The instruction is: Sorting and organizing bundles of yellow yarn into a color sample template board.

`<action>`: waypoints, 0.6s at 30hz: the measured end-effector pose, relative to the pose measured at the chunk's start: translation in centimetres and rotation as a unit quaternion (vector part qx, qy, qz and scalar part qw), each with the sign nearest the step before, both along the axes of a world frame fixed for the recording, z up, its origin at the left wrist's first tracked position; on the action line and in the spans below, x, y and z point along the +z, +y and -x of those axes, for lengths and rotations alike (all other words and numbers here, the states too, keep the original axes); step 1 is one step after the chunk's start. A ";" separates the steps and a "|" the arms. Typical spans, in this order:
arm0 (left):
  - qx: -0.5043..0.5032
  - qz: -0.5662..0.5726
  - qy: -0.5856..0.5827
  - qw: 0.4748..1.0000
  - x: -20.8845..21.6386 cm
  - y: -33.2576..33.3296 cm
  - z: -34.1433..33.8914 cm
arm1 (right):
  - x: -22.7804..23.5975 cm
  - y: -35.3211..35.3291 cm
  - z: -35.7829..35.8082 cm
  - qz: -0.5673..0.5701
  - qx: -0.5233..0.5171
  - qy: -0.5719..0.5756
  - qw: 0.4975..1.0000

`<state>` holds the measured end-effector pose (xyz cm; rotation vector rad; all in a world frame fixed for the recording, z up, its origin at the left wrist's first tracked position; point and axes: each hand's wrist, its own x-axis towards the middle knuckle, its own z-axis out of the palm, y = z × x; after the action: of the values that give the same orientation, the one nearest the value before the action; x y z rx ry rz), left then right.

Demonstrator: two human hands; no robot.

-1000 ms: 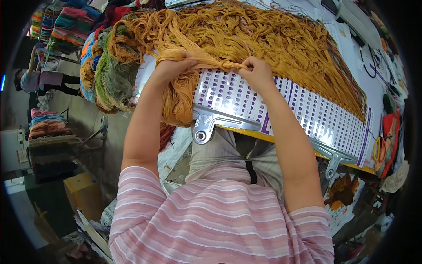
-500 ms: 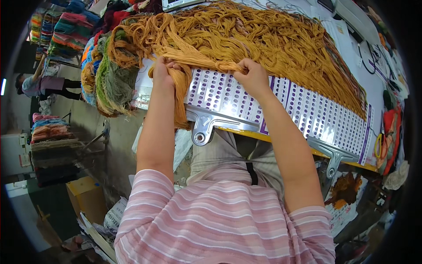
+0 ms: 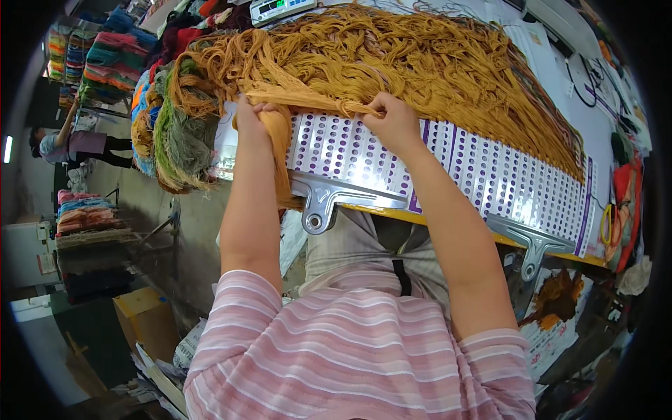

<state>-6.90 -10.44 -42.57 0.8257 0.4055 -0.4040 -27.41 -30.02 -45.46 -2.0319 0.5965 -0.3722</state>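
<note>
My left hand (image 3: 255,117) is closed around a light orange-gold hank of yarn (image 3: 280,143), whose tail hangs over the table's near edge. From there the hank stretches right to my right hand (image 3: 393,120), which pinches its knotted end between thumb and fingers. Beneath both hands lies a white board with rows of purple round holes (image 3: 350,143). Two metal bulldog clips, a left one (image 3: 329,199) and a right one (image 3: 530,241), grip its near edge. A large heap of darker golden yarn (image 3: 420,63) spreads behind the board.
Green and grey yarn (image 3: 183,133) hangs off the table's left end. A digital scale (image 3: 280,8) stands at the back. Yellow-handled scissors (image 3: 606,224) lie at the right. A person (image 3: 77,143) stands by yarn racks at the far left; a cardboard box (image 3: 145,318) sits on the floor.
Both hands have shifted slightly left with the hank still held between them. The view has moved a little, and more of the scale shows.
</note>
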 end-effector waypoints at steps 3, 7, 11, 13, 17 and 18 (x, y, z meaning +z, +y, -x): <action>-0.161 -0.044 -0.085 0.982 0.5 1.9 -1.2 | -0.6 -0.3 -0.2 -0.030 0.001 -0.007 1.000; -0.089 -0.284 -0.155 0.942 -0.1 1.6 -2.7 | -0.1 -0.3 -0.1 -0.032 0.005 -0.004 0.999; -0.047 -0.016 -0.047 0.998 -3.0 5.8 -8.3 | 0.1 0.2 -0.4 -0.039 0.013 0.007 0.999; -0.055 -0.020 -0.073 0.996 -2.4 4.8 -6.8 | -0.4 -0.2 -0.2 -0.040 0.007 0.001 0.999; -0.019 -0.091 -0.047 0.995 -2.5 4.5 -6.9 | -1.7 -0.1 -0.6 -0.105 0.010 -0.104 0.989; -0.026 -0.094 -0.034 0.995 -2.5 4.2 -6.7 | -1.1 0.0 -0.5 -0.106 0.011 -0.101 0.989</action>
<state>-0.17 -6.21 -45.05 1.0316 0.3622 -0.3887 -26.90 -30.03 -46.54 -1.7713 0.4659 -0.4749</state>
